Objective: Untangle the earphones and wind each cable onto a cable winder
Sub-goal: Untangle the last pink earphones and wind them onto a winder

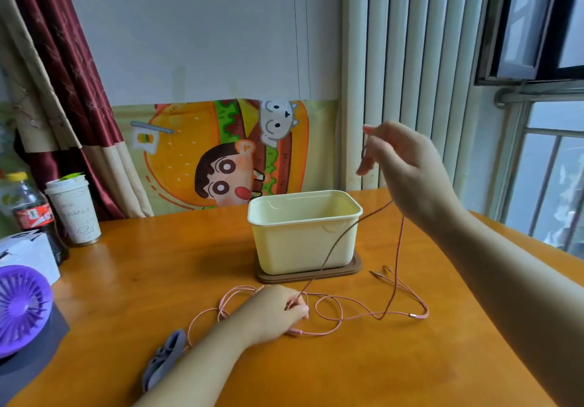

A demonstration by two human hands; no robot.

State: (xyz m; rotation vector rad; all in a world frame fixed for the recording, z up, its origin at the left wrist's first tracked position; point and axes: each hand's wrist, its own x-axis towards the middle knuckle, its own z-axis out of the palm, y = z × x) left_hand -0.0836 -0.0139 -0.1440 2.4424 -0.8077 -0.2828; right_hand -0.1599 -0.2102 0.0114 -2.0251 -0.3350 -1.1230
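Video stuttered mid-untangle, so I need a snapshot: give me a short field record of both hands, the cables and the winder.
left hand: on the table, pinching the dark cable
right hand: raised, holding the dark cable up
pink cable: loose loops on the table
grey winder: beside left forearm, apparently nothing wound on it
tub: behind the cables

Home: curtain (60,68), cartoon poster (221,153)

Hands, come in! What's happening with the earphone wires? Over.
Right hand raised, pinching dark cable. Left hand grips it down among pink cable loops. Nothing wound yet. Yellow tub close behind strand.
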